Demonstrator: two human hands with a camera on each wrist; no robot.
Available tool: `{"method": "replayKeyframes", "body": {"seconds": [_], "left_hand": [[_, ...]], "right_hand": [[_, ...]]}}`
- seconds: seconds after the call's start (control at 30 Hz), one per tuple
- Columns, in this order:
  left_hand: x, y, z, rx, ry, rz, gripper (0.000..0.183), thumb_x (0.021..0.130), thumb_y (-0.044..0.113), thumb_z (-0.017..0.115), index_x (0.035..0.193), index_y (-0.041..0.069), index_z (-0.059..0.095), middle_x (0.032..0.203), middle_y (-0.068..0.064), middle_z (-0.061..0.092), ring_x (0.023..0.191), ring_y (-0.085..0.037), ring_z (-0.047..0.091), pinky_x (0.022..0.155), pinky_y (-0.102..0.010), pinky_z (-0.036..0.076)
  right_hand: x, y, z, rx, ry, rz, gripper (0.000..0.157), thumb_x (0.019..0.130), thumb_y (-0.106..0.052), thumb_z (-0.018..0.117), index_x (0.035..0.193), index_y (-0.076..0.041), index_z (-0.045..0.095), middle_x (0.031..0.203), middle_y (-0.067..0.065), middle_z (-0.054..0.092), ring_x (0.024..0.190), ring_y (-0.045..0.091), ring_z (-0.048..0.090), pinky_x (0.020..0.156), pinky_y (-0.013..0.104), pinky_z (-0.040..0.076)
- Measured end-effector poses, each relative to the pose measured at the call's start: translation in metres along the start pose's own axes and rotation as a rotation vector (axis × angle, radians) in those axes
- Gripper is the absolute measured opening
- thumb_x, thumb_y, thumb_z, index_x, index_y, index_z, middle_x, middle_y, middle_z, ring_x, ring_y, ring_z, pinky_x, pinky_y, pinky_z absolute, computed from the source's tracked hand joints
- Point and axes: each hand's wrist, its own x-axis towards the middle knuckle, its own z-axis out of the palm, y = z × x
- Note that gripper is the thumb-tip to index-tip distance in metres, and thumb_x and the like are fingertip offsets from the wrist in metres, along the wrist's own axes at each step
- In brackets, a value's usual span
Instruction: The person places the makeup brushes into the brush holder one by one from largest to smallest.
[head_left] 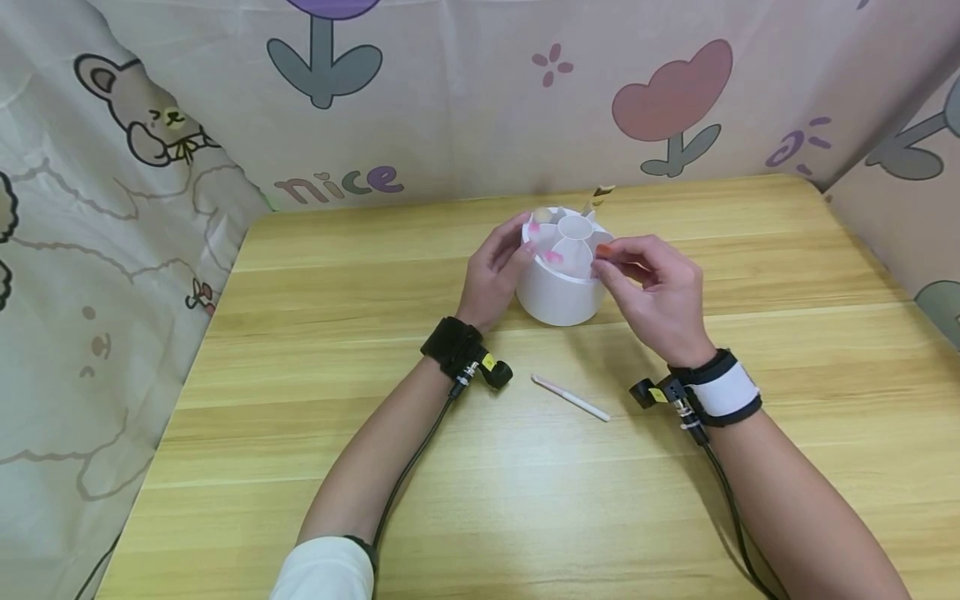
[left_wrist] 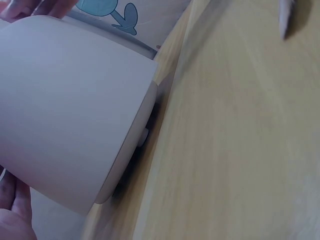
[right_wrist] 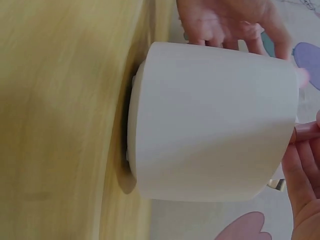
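Observation:
A white round desk organizer with several compartments stands on the table, with pink-marked items and a gold-tipped item in it. My left hand grips its left side, thumb near the rim; those fingers also show behind the organizer in the right wrist view. At the right rim, my right hand pinches a small orange-ended item, most of which is hidden by the fingers and wall. A slim white and pink pen lies on the table in front of the organizer, between the forearms.
The wooden table reaches back to a printed cloth with flowers and lettering. More cloth hangs at the left and right. Cables run down along both forearms from the wrist cameras. Small feet show under the organizer.

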Motion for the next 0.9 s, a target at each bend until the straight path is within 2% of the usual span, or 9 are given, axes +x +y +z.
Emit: {"method": "replayKeyframes", "body": {"seconds": [0.2, 0.5, 0.9], "left_hand": [[0.0, 0.0, 0.0, 0.01, 0.002, 0.007, 0.044, 0.096, 0.015, 0.054, 0.137, 0.003, 0.049, 0.139, -0.015, 0.051, 0.126, -0.017, 0.05, 0.102, -0.025, 0.042], [0.001, -0.001, 0.0, 0.005, 0.0, 0.013, 0.044, 0.095, 0.014, 0.054, 0.137, 0.002, 0.049, 0.138, -0.015, 0.051, 0.125, -0.017, 0.05, 0.102, -0.025, 0.042], [0.001, 0.0, 0.0, 0.003, 0.002, 0.001, 0.043, 0.095, 0.015, 0.054, 0.137, 0.002, 0.05, 0.138, -0.014, 0.051, 0.125, -0.016, 0.05, 0.102, -0.025, 0.041]], "right_hand": [[-0.002, 0.006, 0.0, -0.035, -0.007, 0.009, 0.016, 0.076, 0.011, 0.072, 0.091, 0.009, 0.066, 0.093, 0.016, 0.069, 0.086, 0.011, 0.066, 0.08, 0.025, 0.055], [-0.006, 0.037, 0.0, -0.085, -0.021, 0.041, 0.018, 0.077, -0.001, 0.076, 0.094, 0.002, 0.07, 0.096, 0.007, 0.069, 0.088, 0.01, 0.064, 0.081, 0.024, 0.055], [-0.006, 0.037, 0.0, -0.08, -0.046, 0.054, 0.019, 0.078, -0.004, 0.076, 0.096, -0.001, 0.071, 0.094, 0.005, 0.068, 0.087, 0.008, 0.063, 0.082, 0.021, 0.054]]}}
